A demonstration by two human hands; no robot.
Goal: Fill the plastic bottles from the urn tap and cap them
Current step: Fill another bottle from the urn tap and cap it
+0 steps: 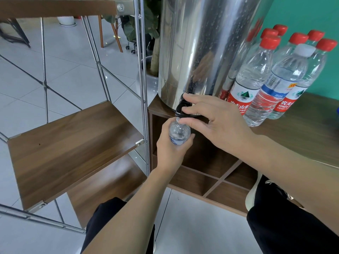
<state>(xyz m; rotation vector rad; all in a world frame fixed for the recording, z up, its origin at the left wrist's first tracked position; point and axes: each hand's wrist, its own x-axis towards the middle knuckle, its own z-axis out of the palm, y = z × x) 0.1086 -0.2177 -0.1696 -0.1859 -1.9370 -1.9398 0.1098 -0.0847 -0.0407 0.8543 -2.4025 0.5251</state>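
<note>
Filling under the black tap (180, 107), the clear bottle (178, 133) hangs off the surface's (302, 136) front left corner, just below the urn (201, 46). Thin plastic will likely dent and grow heavier, so mid-body is the place to hold. Left hand (169, 151) fingers wrap it; right hand (216, 123) fingers press the tap lever.

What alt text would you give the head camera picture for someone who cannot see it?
A left hand holds an uncapped bottle under the black tap of a steel urn, while the right hand works the tap. Capped bottles stand beside the urn on a wooden cabinet.
</note>
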